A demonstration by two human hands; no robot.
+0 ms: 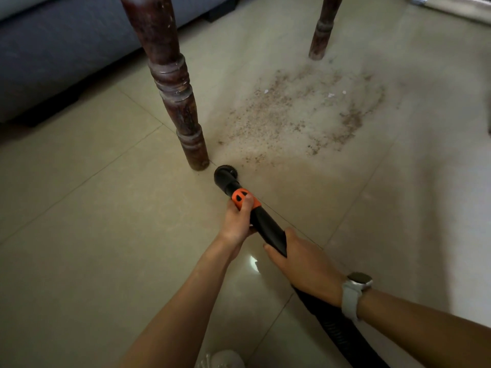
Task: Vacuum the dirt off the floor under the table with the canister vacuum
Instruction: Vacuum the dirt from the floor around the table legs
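Observation:
A patch of brown dirt [297,112] with a few white crumbs spreads over the beige tiled floor between two table legs. The black vacuum wand [268,229] with an orange collar [243,197] ends in a round brush nozzle [225,173], which sits on the floor just short of the dirt's near edge. My left hand [237,221] grips the wand at the orange collar, thumb on top. My right hand [305,264], with a watch on the wrist, holds the wand's rear end where the ribbed black hose [334,325] begins. The canister is out of view.
A dark turned wooden table leg [172,83] stands just left of the nozzle; a second leg [322,27] stands beyond the dirt. A grey sofa [53,49] fills the upper left. A white shoe [223,359] shows at the bottom edge.

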